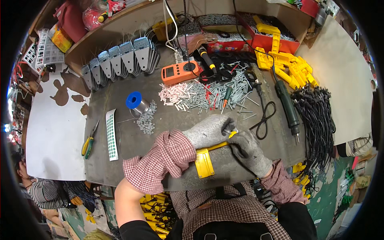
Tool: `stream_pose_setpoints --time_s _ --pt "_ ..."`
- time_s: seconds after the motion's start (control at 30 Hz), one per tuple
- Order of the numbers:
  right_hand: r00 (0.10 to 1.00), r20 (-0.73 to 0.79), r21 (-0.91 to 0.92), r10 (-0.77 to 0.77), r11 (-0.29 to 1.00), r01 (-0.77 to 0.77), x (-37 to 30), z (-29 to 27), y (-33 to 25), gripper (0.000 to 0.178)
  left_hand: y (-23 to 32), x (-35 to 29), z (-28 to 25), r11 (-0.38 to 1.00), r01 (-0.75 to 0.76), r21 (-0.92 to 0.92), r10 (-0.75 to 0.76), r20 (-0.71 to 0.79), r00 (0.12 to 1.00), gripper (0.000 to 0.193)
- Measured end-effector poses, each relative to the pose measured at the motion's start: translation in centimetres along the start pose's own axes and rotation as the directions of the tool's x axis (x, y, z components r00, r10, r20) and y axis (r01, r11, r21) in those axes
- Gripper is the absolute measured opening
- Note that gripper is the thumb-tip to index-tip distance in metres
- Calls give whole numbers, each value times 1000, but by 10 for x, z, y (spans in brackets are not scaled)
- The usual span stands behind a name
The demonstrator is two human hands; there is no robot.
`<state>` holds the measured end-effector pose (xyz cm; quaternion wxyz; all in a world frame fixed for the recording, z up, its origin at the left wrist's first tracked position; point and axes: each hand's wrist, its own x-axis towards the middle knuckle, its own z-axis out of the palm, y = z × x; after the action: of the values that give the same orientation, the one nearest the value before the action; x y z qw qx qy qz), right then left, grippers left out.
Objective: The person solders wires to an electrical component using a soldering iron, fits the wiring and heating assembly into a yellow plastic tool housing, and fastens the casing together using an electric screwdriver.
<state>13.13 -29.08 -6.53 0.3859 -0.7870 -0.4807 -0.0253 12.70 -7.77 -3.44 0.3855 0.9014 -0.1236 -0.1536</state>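
Note:
Both of my hands wear grey work gloves and meet over the front middle of the table. My left hand (210,130) is closed at the end of a yellow plastic part (205,165), which has a flat plate and a narrow stem. Its plate hangs below my left wrist, over the table. Closed on the same end from the other side is my right hand (251,154). A black cable (242,163) runs under the right palm toward the table's front edge. A small whitish bit shows between the fingertips; what it is I cannot tell.
Beyond my hands lie loose screws (224,90), an orange meter (180,73) and a solder spool (137,103) beside small nuts (146,120). Pliers (90,142) and a sticker strip (112,136) are left. A power screwdriver (287,106), black cables (316,120) and yellow parts (298,70) are right.

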Motion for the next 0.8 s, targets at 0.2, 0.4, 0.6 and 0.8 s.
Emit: stream_pose_setpoints --time_s 0.2,0.4,0.6,0.8 --pt "996 -71 41 -46 998 49 6 1 -1 30 14 -2 -6 964 -175 201 176 12 984 35" --pt "976 -218 41 -8 999 17 1 4 0 34 11 -16 11 935 -287 208 311 -89 946 39" --pt "998 -17 -122 68 990 -69 3 3 -2 50 -5 -43 -8 1000 6 13 -2 -286 958 39" --pt "996 -16 -156 84 984 -86 5 3 -7 44 -46 0 -15 812 192 551 14 -348 938 26"
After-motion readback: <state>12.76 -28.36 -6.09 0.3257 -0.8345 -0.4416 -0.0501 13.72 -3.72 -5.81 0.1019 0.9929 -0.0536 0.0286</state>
